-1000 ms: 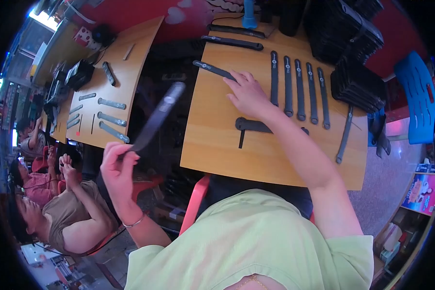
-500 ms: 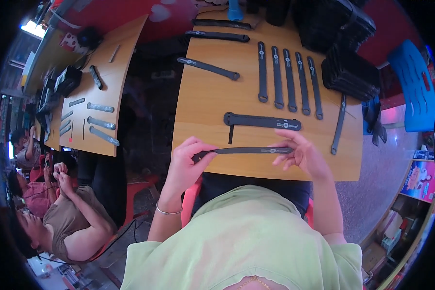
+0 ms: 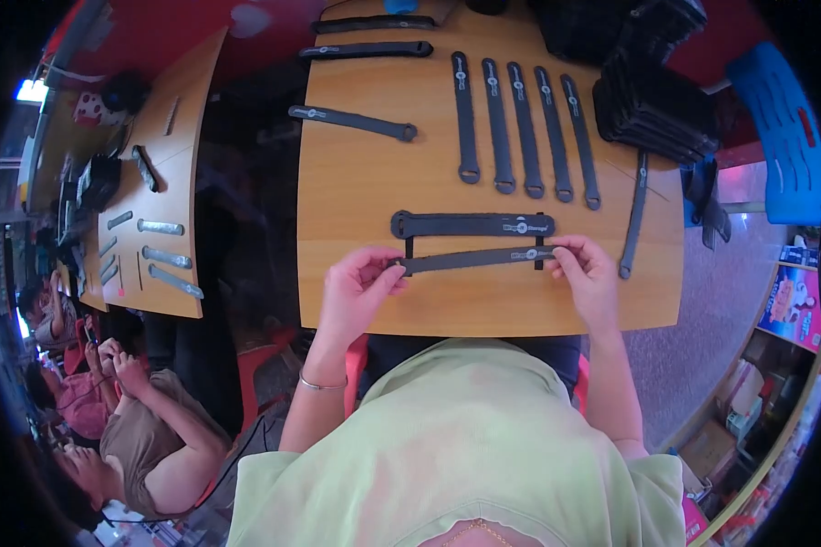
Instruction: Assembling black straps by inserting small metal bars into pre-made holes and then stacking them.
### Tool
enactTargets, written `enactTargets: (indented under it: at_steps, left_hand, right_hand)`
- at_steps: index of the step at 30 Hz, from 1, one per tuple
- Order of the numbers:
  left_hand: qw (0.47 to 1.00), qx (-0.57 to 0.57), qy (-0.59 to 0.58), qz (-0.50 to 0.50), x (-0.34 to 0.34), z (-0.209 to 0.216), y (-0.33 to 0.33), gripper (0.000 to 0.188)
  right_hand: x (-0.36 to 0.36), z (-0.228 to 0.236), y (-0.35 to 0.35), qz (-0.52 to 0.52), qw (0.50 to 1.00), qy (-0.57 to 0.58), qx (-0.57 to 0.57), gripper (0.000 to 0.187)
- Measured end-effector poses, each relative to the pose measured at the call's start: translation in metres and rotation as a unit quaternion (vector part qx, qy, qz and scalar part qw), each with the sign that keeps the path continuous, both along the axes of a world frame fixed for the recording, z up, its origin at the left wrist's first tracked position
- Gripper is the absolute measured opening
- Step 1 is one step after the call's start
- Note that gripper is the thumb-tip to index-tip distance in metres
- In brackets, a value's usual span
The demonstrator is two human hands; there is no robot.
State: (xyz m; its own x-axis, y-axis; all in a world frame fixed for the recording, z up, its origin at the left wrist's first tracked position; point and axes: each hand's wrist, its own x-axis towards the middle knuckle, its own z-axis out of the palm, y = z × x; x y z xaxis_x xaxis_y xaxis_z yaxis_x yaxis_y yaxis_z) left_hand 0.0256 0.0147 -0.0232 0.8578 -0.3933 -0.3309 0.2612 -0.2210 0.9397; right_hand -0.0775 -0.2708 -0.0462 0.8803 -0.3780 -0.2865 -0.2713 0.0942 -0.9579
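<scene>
Dark held strap (image 3: pixel 472 262): frame centre | left hand (image 3: pixel 354 290): closed, pinching its left end | right hand (image 3: pixel 593 281): closed, pinching its right end | span between grips, just below flat strap (image 3: pixel 461 224)

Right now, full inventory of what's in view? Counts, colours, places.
Held flat strap: 1, dark grey, between both hands
Flat round-ended strap: 1 visible, dark grey, just beyond the held one
Short thin strips: 2, black, near its ends
Parallel ring-ended straps: 5, dark grey, right of table centre
Crosswise flat straps: 3, dark, table's far left
Slanted narrow strap: 1, dark grey, table's right
Stacked flat pieces: uncountable, black, far right
Wooden table: 1, light brown, front
Second wooden table: 1, light brown, left
Small straps: at least 6, grey, second table
Slotted plastic chair: 1, blue, right
Seated co-workers: at least 2, brown and pinkish tops, left
Short-sleeved shirt: 1, light green, bottom
Left hand: 1, bare, held strap's left end
Right hand: 1, bare, its right end
</scene>
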Motion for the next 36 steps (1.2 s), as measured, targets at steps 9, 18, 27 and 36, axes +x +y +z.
enactTargets:
  at_steps: [9,18,27,36]
  left_hand:
    - [0.999,-0.013,-0.018,0.037,0.018,-0.021,-0.009,0.014]
    - [0.996,0.0,-0.011,0.089,0.025,-0.032,-0.014,0.008]
    - [0.993,0.032,-0.01,0.114,0.027,-0.033,-0.017,0.008]
    - [0.992,0.051,-0.004,0.119,0.029,-0.029,-0.02,0.008]
  right_hand:
    - [0.014,-0.006,-0.006,-0.019,0.999,0.003,-0.041,0.012]
    - [0.016,-0.012,-0.007,-0.041,0.997,-0.013,-0.059,0.016]
    - [0.018,-0.016,-0.003,-0.045,0.996,-0.022,-0.08,0.016]
    - [0.02,-0.017,-0.002,-0.052,0.992,-0.014,-0.117,0.015]
